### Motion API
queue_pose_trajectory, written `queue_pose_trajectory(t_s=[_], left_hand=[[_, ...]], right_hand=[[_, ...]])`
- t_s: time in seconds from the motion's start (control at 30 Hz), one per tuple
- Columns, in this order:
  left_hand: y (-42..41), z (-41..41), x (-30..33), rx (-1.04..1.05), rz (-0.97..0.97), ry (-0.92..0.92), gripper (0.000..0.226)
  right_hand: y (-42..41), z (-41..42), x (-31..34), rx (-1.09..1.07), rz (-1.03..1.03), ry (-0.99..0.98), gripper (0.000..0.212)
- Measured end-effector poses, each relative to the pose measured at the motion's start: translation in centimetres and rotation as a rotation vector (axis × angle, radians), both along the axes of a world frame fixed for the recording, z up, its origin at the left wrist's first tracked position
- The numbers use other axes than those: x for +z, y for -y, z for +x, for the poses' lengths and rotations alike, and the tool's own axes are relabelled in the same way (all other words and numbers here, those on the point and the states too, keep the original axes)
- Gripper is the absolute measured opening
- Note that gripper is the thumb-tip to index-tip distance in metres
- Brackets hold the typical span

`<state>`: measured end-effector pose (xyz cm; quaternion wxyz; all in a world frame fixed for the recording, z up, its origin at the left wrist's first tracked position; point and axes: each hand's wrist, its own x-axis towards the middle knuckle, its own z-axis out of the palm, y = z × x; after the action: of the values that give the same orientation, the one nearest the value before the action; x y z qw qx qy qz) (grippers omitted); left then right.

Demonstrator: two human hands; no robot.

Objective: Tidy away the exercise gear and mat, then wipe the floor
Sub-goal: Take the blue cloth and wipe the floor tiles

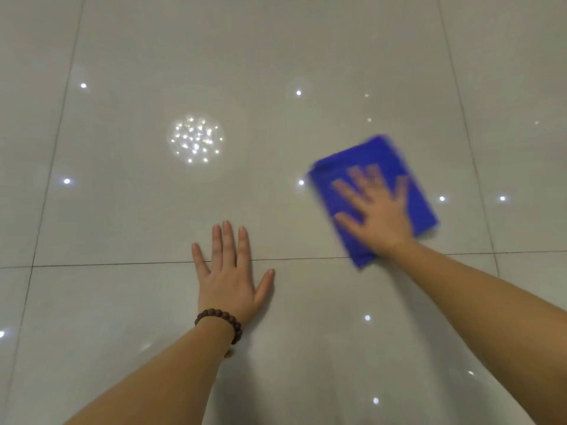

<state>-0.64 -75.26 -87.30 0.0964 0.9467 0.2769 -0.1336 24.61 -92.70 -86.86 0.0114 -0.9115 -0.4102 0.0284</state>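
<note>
A person's right hand (376,210) is pressing flat on a folded blue cloth (372,197), fingers (343,187) spread wide; both are blurred. The cloth is lying on a glossy pale tiled floor (122,302), right of centre. The left hand (230,277), with a brown bead bracelet (222,322) at the wrist, is resting palm-down across a grout line (122,264), fingers slightly spread. Ceiling light reflections (196,139) are dotting the tiles.
</note>
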Motion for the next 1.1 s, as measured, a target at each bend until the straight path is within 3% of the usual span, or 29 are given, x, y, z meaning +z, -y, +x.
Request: queue_pose_trajectory(t_s=[0.1, 0.17, 0.23, 0.37, 0.43, 0.5, 0.6, 0.67, 0.73, 0.87, 0.93, 1.0, 1.1], left_hand=[[0.0, 0.0, 0.1, -0.002, 0.019, -0.015, 0.085], [0.0, 0.0, 0.1, -0.002, 0.019, -0.020, 0.085], [0.0, 0.0, 0.1, 0.000, 0.018, -0.018, 0.085], [0.0, 0.0, 0.2, 0.005, 0.014, -0.023, 0.084], [0.0, 0.0, 0.1, 0.006, 0.018, -0.030, 0.084], [0.1, 0.0, 0.1, 0.001, 0.028, -0.038, 0.084], [0.1, 0.0, 0.0, 0.008, 0.029, -0.041, 0.084], [0.1, 0.1, -0.2, 0.009, 0.040, -0.045, 0.084], [0.0, 0.0, -0.1, 0.007, 0.025, -0.040, 0.084], [-0.1, 0.0, 0.0, 0.007, 0.010, -0.032, 0.085], [-0.1, 0.0, -0.1, 0.014, 0.005, -0.027, 0.085], [-0.1, -0.1, 0.0, 0.006, 0.002, -0.044, 0.084], [0.0, -0.1, 0.2, 0.006, 0.011, -0.058, 0.084]], right_hand=[[4.6, 3.9, 1.1, -0.920, -0.014, -0.154, 0.070], [3.1, 3.3, 1.5, -1.061, -0.033, -0.186, 0.073], [-0.5, 0.7, 0.9, -0.827, -0.060, -0.120, 0.071], [-4.9, -5.2, -0.1, 0.033, -0.054, -0.063, 0.064], [-3.3, -2.6, 0.0, 0.186, 0.017, -0.063, 0.059], [0.1, 1.4, -0.2, -0.077, 0.076, -0.027, 0.058], [6.2, 6.6, 0.5, -0.871, 0.051, -0.105, 0.061], [5.9, 6.7, 0.9, -1.159, 0.059, -0.145, 0.062], [2.1, 3.6, 0.7, -1.048, 0.060, -0.121, 0.063], [-2.1, -6.2, -0.3, -0.129, 0.006, -0.015, 0.060], [-0.3, -3.8, 0.0, 0.075, 0.006, -0.037, 0.058], [1.1, 1.1, 0.1, -0.057, -0.011, -0.029, 0.061], [1.3, 4.5, 0.5, -0.470, -0.089, -0.086, 0.065]])
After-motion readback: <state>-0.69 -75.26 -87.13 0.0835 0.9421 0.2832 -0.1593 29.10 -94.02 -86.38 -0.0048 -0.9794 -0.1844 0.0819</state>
